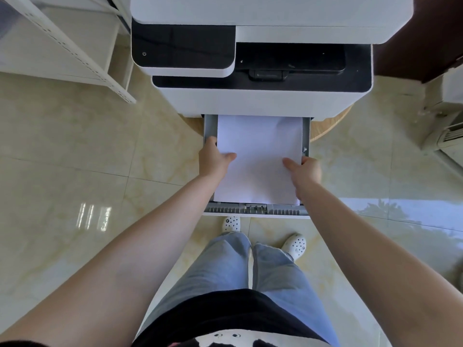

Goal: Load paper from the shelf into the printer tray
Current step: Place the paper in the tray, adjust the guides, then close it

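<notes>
A white and black printer [260, 96] stands in front of me with its grey paper tray [255, 210] pulled out toward my feet. A stack of white paper [259, 159] lies over the tray, its far end under the printer body. My left hand [215, 159] grips the stack's left edge, thumb on top. My right hand [304, 169] grips the right edge the same way. The fingers beneath the paper are hidden.
A white metal shelf [75, 46] stands at the left of the printer. The printer rests on a round wooden stand [330, 126]. A white appliance [446, 126] sits on the glossy tiled floor at the right. My feet in white clogs are just below the tray.
</notes>
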`<state>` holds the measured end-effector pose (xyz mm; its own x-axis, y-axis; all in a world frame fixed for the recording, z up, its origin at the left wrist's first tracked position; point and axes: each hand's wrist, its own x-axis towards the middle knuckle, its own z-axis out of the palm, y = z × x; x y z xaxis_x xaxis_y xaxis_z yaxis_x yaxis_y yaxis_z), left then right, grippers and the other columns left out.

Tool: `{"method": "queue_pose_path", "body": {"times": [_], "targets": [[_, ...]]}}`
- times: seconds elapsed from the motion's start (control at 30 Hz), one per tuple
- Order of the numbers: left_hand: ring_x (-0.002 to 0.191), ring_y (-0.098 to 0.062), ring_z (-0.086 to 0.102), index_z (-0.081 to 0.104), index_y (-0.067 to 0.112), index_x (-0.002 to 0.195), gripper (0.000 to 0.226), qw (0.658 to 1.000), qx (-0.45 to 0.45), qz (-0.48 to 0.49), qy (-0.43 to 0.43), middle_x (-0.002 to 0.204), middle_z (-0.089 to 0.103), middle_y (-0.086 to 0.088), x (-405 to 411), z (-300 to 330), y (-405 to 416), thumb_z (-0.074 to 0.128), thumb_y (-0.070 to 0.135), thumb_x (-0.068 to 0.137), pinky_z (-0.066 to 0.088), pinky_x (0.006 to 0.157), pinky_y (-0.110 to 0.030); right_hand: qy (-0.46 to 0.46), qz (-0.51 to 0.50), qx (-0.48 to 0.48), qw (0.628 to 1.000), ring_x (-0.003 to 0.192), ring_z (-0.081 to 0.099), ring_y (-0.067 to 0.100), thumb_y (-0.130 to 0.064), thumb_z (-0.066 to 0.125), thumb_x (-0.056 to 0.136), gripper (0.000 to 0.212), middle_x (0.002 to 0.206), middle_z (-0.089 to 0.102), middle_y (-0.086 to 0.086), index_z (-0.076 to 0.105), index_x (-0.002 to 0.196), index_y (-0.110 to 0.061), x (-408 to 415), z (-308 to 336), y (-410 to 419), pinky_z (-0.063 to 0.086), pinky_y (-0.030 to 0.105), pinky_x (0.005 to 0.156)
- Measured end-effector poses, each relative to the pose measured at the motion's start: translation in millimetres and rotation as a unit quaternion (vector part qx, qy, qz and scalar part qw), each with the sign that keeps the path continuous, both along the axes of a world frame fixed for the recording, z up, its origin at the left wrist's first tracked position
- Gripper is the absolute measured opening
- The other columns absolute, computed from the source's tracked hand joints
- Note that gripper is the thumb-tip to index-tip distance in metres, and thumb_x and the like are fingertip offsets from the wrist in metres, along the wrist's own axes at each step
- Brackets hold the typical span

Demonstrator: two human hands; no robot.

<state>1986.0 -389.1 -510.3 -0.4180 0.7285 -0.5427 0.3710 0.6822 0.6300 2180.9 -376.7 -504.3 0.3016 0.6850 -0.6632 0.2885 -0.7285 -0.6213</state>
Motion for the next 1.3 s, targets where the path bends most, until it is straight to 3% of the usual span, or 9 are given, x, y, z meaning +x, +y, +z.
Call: {"method": "queue_pose_path", "body": {"times": [0.13,0.23,0.43,0.67,0.83,0.97,1.1,1.2,1.3], "targets": [[0.084,-0.024,0.047,0.042,0.001,0.122,0.053,0.999,0.018,0.002,0.029,0.116,0.056,-0.017,6,2,0,0.070,0.012,0.079,0.036,0.066,-0.029,-0.153,0.144,0.067,0.975,0.079,0.058,0.025,-0.031,0.064,0.085,0.023,0.089,0.063,0.000,0.062,0.099,-0.013,9,1,-1,0.042,0.030,0.066],[0.086,-0.026,0.056,0.041,0.005,0.124,0.050,0.996,0.053,-0.001,0.069,0.117,0.058,-0.014,11,2,-3,0.066,0.011,0.081,0.045,0.066,-0.035,-0.267,0.169,0.123,0.941,0.097,0.052,0.024,-0.033,0.065,0.084,0.028,0.103,0.059,0.000,0.061,0.107,-0.019,17,0,0,0.039,0.031,0.071],[0.117,-0.031,0.046,0.046,0.008,0.128,0.050,0.963,0.060,-0.064,0.255,0.128,0.049,-0.012,14,2,5,0.065,0.024,0.085,0.039,0.076,-0.035,-0.188,0.075,0.123,0.972,0.118,0.040,0.029,-0.034,0.067,0.082,0.032,0.123,0.053,0.004,0.070,0.113,-0.029,18,-15,21,0.034,0.028,0.097],[0.104,-0.029,0.058,0.052,0.008,0.118,0.037,0.988,0.052,0.038,0.143,0.118,0.056,-0.012,4,-10,27,0.066,0.015,0.084,0.047,0.082,-0.037,-0.100,-0.069,0.124,0.985,0.104,0.037,0.021,-0.024,0.070,0.077,0.030,0.124,0.055,0.001,0.072,0.107,-0.030,1,-24,30,0.038,0.027,0.096],[0.102,-0.029,0.057,0.051,0.008,0.116,0.038,0.984,0.094,-0.002,0.150,0.117,0.055,-0.012,-1,-12,19,0.066,0.012,0.082,0.048,0.083,-0.040,-0.107,-0.023,0.140,0.984,0.107,0.037,0.021,-0.023,0.073,0.075,0.041,0.126,0.051,0.004,0.066,0.115,-0.027,2,-21,25,0.037,0.032,0.101],[0.121,-0.032,0.044,0.040,0.009,0.135,0.073,0.960,0.146,-0.086,0.224,0.134,0.042,-0.015,-9,-7,-19,0.076,0.028,0.074,0.040,0.094,-0.034,-0.090,0.093,0.155,0.979,0.129,0.037,0.026,-0.031,0.083,0.064,0.088,0.141,0.036,0.008,0.037,0.139,-0.030,17,-16,-9,0.034,0.038,0.107],[0.141,-0.036,0.022,-0.004,0.015,0.150,0.138,0.974,-0.018,-0.131,0.182,0.155,0.012,-0.021,-12,-12,-61,0.080,0.061,0.050,0.033,0.106,-0.049,-0.053,0.188,0.052,0.979,0.146,0.017,0.019,-0.037,0.088,0.057,0.133,0.161,0.006,-0.002,-0.006,0.152,-0.029,30,-15,-43,0.028,0.039,0.110],[0.137,-0.037,0.032,-0.018,0.023,0.147,0.154,0.977,-0.053,-0.138,0.153,0.154,0.012,-0.019,-6,-17,-70,0.083,0.063,0.039,0.048,0.094,-0.047,-0.069,0.211,0.042,0.974,0.146,0.017,0.021,-0.036,0.091,0.052,0.144,0.160,0.006,0.001,-0.015,0.150,-0.030,27,-16,-53,0.030,0.045,0.110],[0.122,-0.033,0.047,-0.017,0.021,0.148,0.156,0.971,-0.050,-0.144,0.183,0.146,0.024,-0.015,6,-19,-70,0.086,0.059,0.038,0.050,0.076,-0.039,-0.136,0.209,0.030,0.968,0.137,0.035,0.027,-0.035,0.090,0.051,0.145,0.152,0.024,0.006,-0.016,0.149,-0.033,17,-18,-55,0.041,0.048,0.099]]}}
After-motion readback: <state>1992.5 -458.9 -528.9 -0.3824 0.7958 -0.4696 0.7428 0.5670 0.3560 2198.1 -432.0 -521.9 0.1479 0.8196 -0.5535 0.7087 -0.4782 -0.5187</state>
